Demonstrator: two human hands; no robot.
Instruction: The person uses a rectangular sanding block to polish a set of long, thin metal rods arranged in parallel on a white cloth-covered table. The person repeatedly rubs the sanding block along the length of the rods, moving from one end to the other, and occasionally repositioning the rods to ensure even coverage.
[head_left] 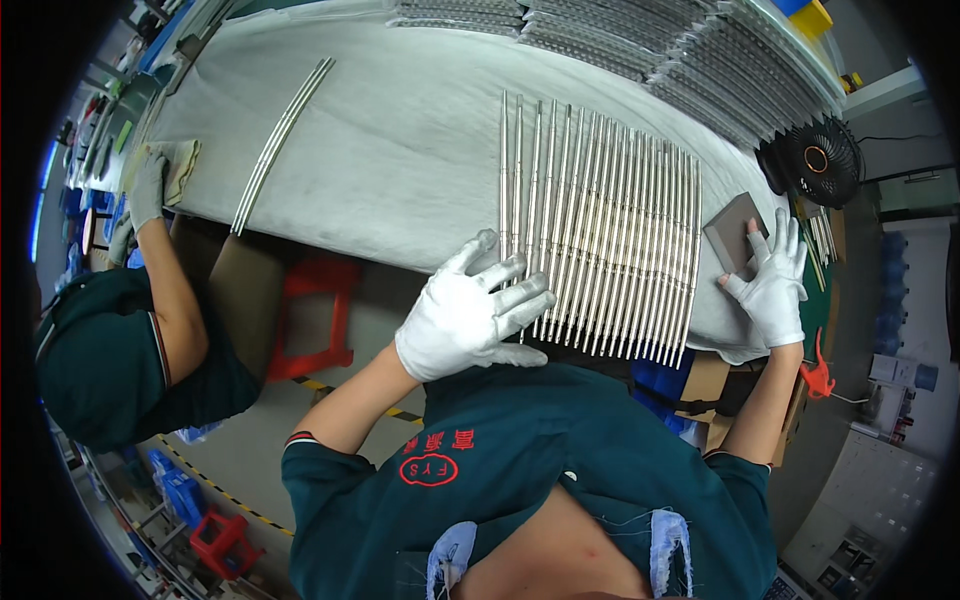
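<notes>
A row of several slim metal rods (620, 230) lies side by side on the cloth-covered table, their near ends reaching past its front edge. My left hand (475, 308), in a white glove, rests over the near ends of the leftmost rods with its fingers spread. To the right of the row, my right hand (772, 285) is spread beside a grey block (735, 232), its fingers near the block's right side. Two fingertips of that glove are bare. Whether the right fingers touch the block, I cannot tell.
More thin rods (280, 145) lie at the table's left. Stacked bundles of rods (640, 40) line the back. A black fan (818, 165) stands at the right, with a red spray gun (818, 372) below. A co-worker (140, 330) sits left, near a red stool (315, 310).
</notes>
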